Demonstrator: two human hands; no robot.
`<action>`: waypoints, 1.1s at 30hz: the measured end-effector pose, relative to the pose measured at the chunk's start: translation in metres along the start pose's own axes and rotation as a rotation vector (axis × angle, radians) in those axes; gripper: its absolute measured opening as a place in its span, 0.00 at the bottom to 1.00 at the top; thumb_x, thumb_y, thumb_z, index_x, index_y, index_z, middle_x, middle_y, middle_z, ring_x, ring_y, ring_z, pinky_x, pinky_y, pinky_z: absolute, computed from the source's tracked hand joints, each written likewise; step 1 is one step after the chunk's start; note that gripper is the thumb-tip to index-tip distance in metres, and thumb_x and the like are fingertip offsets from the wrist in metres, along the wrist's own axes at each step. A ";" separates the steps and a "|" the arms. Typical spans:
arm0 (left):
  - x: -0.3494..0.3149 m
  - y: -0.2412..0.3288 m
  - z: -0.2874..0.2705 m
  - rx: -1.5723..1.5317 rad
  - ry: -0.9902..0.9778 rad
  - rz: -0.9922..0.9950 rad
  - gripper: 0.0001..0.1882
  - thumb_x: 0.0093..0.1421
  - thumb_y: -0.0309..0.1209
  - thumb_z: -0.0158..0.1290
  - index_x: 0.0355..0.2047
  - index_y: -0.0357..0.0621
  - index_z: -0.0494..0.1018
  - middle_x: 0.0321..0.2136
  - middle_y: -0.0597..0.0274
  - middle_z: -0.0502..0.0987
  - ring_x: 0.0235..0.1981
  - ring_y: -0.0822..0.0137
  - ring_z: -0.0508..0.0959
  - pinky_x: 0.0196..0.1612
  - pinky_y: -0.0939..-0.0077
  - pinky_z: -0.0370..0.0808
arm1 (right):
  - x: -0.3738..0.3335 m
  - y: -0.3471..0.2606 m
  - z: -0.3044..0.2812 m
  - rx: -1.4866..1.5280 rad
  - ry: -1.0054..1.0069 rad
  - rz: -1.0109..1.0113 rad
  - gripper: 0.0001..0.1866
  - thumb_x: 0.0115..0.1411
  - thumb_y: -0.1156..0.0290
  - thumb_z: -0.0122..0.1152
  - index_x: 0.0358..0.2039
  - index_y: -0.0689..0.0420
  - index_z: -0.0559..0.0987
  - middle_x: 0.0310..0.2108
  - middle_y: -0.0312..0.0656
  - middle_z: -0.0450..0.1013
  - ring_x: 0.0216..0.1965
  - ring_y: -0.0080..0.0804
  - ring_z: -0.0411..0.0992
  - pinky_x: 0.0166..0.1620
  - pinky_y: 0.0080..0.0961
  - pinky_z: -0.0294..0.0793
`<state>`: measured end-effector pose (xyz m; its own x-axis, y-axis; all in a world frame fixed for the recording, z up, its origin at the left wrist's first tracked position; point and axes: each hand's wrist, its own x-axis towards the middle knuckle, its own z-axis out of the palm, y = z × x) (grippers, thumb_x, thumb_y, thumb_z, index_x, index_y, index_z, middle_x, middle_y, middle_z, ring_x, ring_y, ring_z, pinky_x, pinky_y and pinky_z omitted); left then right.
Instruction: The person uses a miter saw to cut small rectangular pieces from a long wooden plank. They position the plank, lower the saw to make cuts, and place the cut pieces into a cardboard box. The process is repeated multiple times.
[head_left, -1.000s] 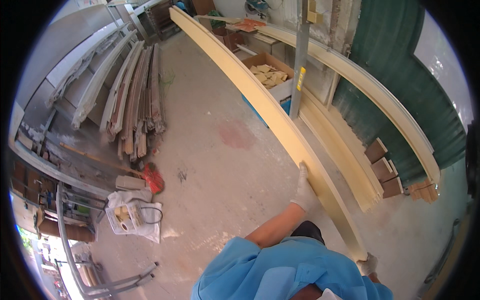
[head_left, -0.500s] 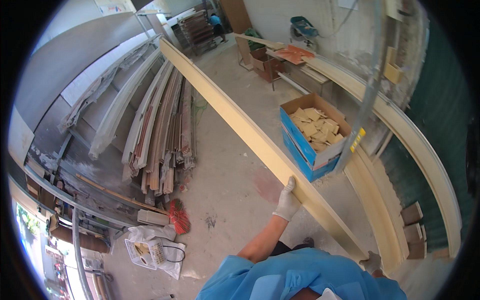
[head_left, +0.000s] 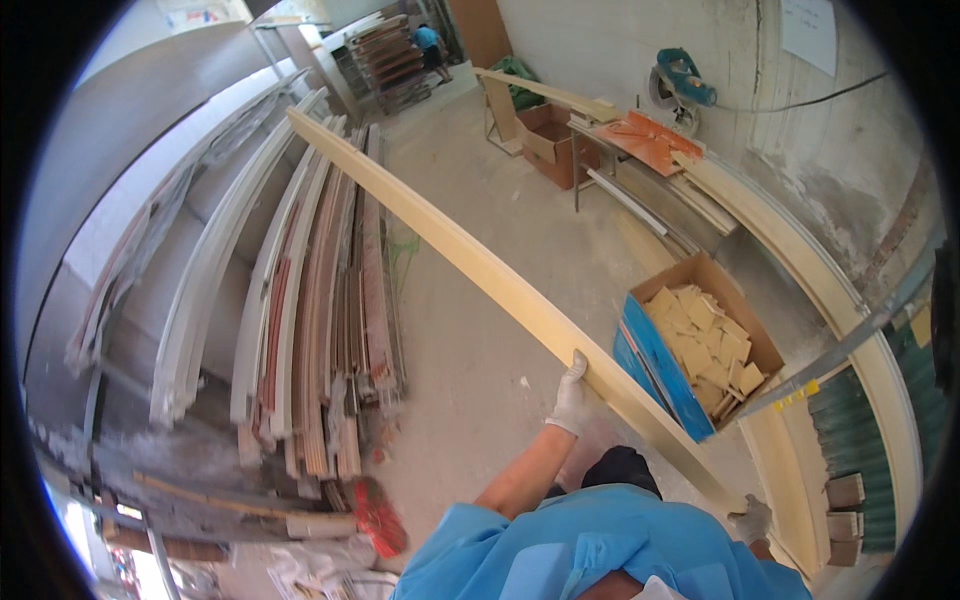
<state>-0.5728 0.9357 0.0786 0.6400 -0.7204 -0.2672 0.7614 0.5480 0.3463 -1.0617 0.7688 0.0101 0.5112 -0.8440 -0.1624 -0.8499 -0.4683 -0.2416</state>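
Head view, and it's pretty much all about one long cream board [head_left: 450, 232], running slantwise from the near right to the far left. Left hand [head_left: 568, 398], in a white glove, is clamped on it partway along, thumb up over the face. Right hand [head_left: 752, 518] has a grayish glove and is closed on the near end — some of its fingers are hidden, though. The board's far end lines up over a big stack of long strips [head_left: 325, 300] on the left. On the right, just beside the board as seen from here, there's a blue cardboard box [head_left: 660, 365] full of tan offcuts [head_left: 705, 335]. Farther back on the right — a teal saw [head_left: 682, 78] near the wall [head_left: 580, 50]. Red bundle [head_left: 380, 520] sits near left.
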 end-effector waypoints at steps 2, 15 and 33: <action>0.061 0.033 -0.001 -0.011 -0.044 -0.023 0.27 0.62 0.54 0.61 0.51 0.48 0.73 0.44 0.61 0.77 0.51 0.55 0.75 0.61 0.49 0.70 | 0.033 -0.038 0.002 0.000 0.010 0.070 0.21 0.41 0.63 0.79 0.37 0.52 0.82 0.31 0.49 0.82 0.36 0.52 0.81 0.42 0.46 0.79; 0.422 0.202 0.070 0.067 -0.168 -0.119 0.24 0.62 0.55 0.61 0.48 0.52 0.74 0.40 0.60 0.78 0.48 0.54 0.77 0.59 0.46 0.71 | 0.313 -0.269 0.001 0.160 0.147 0.135 0.19 0.42 0.69 0.79 0.36 0.52 0.81 0.33 0.48 0.81 0.39 0.51 0.80 0.43 0.45 0.77; 0.886 0.419 0.094 -0.060 -0.277 -0.451 0.26 0.58 0.59 0.62 0.36 0.48 0.80 0.33 0.60 0.80 0.42 0.53 0.77 0.61 0.46 0.67 | 0.580 -0.639 -0.022 -0.092 0.335 0.435 0.20 0.48 0.69 0.76 0.42 0.50 0.79 0.37 0.45 0.77 0.42 0.51 0.74 0.47 0.48 0.72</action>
<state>0.3032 0.4872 0.0717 0.2022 -0.9710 -0.1274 0.9646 0.1749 0.1976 -0.2252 0.5726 0.0914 0.0546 -0.9946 0.0879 -0.9889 -0.0660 -0.1329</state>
